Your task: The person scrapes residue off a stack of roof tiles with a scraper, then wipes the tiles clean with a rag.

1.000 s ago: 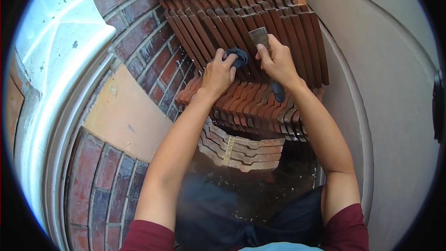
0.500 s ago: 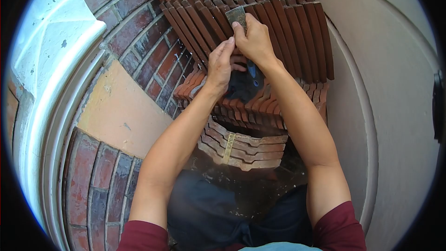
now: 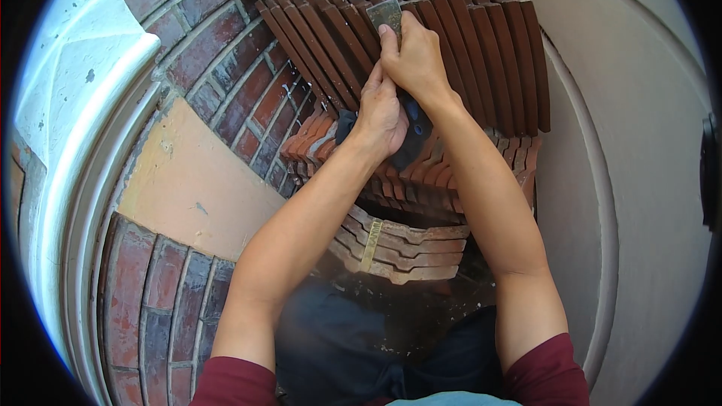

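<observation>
My right hand point(image 3: 415, 60) is closed round a scraper, with thumb and fingers near its flat, worn metal blade point(image 3: 386, 15). The scraper's dark handle with blue spots point(image 3: 414, 119) shows below that hand. My left hand point(image 3: 382, 113) is just beneath, curled against the handle, its thumb side touching my right hand; its fingertips are hidden. Behind both hands a row of red-brown roof tiles point(image 3: 485, 68) stands on edge. Some dark cloth-like material point(image 3: 345, 125) lies at the left hand, partly hidden.
Below are a lower row of tiles point(image 3: 440, 173) and a strapped bundle of tiles point(image 3: 406, 248). A brick wall point(image 3: 226, 68) with a plain peach patch point(image 3: 197, 180) and white moulding point(image 3: 83, 68) curves along the left. A grey panel point(image 3: 647, 180) closes in the right side.
My left hand has shifted right and its fingers, apart before, have curled in at the handle. My right hand and the scraper have moved slightly up and right.
</observation>
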